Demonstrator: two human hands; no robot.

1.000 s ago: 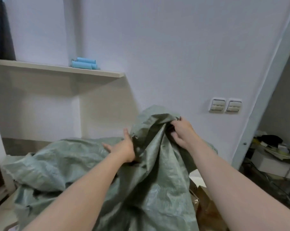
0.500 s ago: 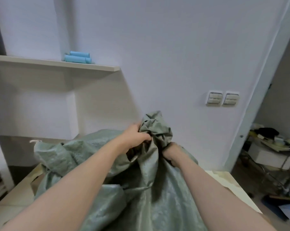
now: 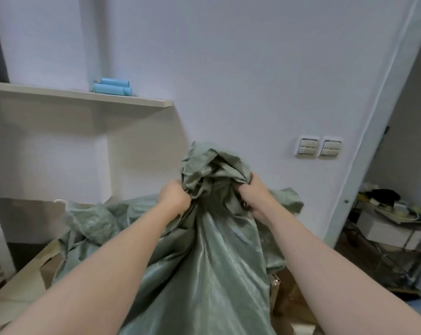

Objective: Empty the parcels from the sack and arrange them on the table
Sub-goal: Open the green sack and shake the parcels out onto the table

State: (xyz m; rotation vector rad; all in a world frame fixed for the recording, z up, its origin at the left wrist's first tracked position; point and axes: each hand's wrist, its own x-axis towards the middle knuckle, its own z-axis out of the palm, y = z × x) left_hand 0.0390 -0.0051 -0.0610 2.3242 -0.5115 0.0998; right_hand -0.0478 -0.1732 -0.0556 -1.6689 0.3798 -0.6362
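Bench (image 3: 13, 288), lower left of frame: pale top, mostly hidden under fabric, with a cardboard parcel (image 3: 47, 269) showing at the fabric's left edge; left hand (image 3: 174, 197), centre: fingers clenched into a gathered bunch of cloth; sack (image 3: 204, 257), centre: green woven, held up by its bunched end, the rest draped down over the bench; right hand (image 3: 255, 198), just right of centre: fingers curled into the same bunch from the other side; second parcel (image 3: 293, 294), lower right: brown, partly under the sack's hem. Status, by judgement: emptying under way, at least two parcels seemingly out; contents left inside cannot be told; arranging not yet started.
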